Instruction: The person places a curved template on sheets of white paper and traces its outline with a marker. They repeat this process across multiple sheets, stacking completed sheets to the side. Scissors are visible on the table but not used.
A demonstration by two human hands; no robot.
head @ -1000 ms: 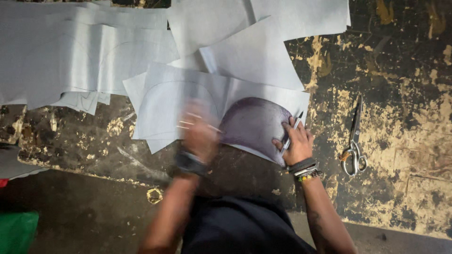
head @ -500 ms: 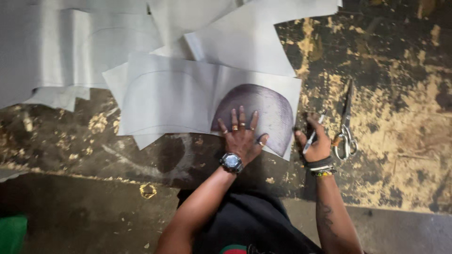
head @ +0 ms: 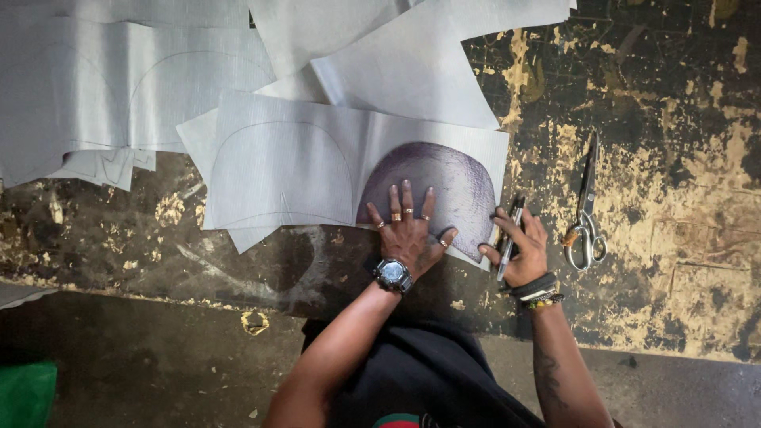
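The left hand lies flat, fingers spread, on the dark domed pattern. The right hand, just beside its edge, grips a pen. Scissors lie near, to the right.

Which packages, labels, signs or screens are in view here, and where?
No packages, labels or signs in view.
Watch: on the left wrist, round dark face in a silvery case; the only screen-like thing, too small to tell more.
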